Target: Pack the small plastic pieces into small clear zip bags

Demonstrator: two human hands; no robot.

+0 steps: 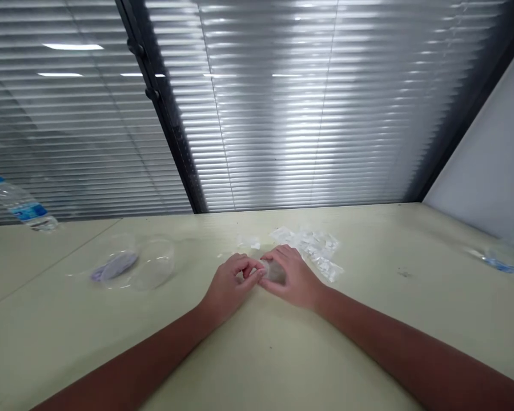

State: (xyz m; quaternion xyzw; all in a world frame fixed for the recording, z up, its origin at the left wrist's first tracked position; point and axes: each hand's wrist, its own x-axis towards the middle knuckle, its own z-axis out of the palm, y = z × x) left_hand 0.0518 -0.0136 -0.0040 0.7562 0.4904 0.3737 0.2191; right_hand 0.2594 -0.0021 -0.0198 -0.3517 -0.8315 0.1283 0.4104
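No text is legible; the water bottle's blue label (28, 212) is blurred.

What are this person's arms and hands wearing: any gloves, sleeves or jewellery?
Nothing that shows: the left hand and right hand are bare, without gloves, and the left forearm and right forearm have no sleeves, watch or bracelet.

Left hand (227, 288) and right hand (293, 277) cup a translucent round object (274, 272) at 12 o'clock; crumpled plastic wrap (310, 248) lies just beyond.
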